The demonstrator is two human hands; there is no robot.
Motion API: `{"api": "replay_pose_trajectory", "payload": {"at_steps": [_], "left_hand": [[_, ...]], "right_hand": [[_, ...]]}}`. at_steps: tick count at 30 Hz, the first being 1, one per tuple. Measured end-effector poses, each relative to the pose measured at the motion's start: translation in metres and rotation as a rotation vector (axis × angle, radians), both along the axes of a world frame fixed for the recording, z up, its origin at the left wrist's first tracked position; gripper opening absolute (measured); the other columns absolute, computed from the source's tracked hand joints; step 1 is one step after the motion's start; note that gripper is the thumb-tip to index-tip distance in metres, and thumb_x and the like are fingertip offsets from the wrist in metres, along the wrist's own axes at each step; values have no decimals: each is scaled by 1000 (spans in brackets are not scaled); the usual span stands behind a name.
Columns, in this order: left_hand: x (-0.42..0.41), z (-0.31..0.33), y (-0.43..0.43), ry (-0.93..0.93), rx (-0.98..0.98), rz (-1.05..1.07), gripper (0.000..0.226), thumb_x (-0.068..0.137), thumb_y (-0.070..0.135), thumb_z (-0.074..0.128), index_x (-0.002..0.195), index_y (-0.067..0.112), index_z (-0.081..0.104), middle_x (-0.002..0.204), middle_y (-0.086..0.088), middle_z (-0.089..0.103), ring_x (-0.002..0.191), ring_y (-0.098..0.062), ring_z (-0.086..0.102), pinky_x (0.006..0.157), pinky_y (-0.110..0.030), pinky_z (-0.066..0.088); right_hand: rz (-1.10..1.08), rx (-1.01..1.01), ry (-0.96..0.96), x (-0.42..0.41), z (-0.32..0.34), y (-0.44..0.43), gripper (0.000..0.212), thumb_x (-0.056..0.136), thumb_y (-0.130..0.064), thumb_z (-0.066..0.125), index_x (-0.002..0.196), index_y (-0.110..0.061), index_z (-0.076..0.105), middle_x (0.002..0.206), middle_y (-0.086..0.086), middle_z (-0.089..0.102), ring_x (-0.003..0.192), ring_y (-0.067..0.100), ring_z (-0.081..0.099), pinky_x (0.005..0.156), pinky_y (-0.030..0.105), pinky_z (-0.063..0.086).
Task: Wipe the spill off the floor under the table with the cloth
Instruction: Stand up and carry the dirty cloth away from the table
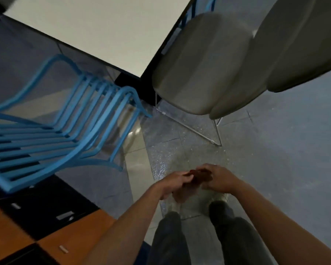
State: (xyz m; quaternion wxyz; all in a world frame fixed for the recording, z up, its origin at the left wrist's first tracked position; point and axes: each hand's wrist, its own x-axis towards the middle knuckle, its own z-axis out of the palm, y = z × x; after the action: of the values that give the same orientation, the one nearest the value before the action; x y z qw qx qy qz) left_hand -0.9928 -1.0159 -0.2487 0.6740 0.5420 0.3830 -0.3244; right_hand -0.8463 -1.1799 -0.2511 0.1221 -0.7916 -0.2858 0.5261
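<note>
Both my hands meet in front of my legs, above the speckled floor. Between them is a small reddish-brown cloth (200, 176), bunched up and mostly hidden. My left hand (173, 185) grips its left end with curled fingers. My right hand (218, 178) curls over its right side. The white table (96, 33) with a dark edge stands ahead at the upper left. The floor (180, 153) in front of my feet looks glossy; I cannot make out a spill from here.
A blue slatted metal chair (65, 131) stands at the left, close to the table corner. Two beige shell chairs (208, 60) on thin wire legs stand at the upper right. Orange and black cabinet fronts (27, 226) fill the lower left. My legs and shoes are below my hands.
</note>
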Motion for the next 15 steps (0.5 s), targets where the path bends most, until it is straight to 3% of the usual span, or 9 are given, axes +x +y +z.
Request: {"api": "replay_pose_trajectory", "payload": {"at_steps": [3,5,8,10,12,15], "left_hand": [[27,39,-13,-19,38,-76,31,107,35,60,136,31,69,129,-3,73,114,-19,69,101,-34,54],[45,60,-28,-33,84,-105,33,103,41,64,134,31,72,127,-3,75,118,-24,69,109,-40,53],[79,88,-56,-48,44,-92,36,99,44,71,131,28,74,121,-3,78,110,-22,74,107,-40,56],[101,106,-76,-106,5,-116,27,97,29,77,124,26,76,116,-1,80,101,-15,76,96,-29,60],[124,121,-99,-149,46,-178,41,87,8,85,125,21,75,118,-4,80,100,-13,75,90,-22,59],[153,130,-116,-221,206,-276,60,71,-2,92,126,14,74,120,-12,78,102,-17,72,94,-31,58]], "right_hand": [[-60,31,-17,13,42,-14,30,67,-33,84,93,-36,70,87,-8,72,84,14,68,76,31,53],[-95,45,3,31,66,-32,17,70,-32,82,80,-31,69,70,-6,71,72,15,70,67,30,54],[-128,84,9,61,99,-66,13,75,-27,81,83,-23,71,70,6,74,68,23,73,62,32,56],[-150,105,-8,80,118,-91,11,79,-24,81,83,-24,70,73,9,75,66,20,72,56,24,52],[-170,132,-52,100,134,-118,13,79,-26,82,87,-24,72,77,4,75,70,15,73,55,20,51],[-188,177,-79,126,147,-138,19,78,-27,83,91,-17,74,76,6,76,71,22,74,62,34,58]]}}
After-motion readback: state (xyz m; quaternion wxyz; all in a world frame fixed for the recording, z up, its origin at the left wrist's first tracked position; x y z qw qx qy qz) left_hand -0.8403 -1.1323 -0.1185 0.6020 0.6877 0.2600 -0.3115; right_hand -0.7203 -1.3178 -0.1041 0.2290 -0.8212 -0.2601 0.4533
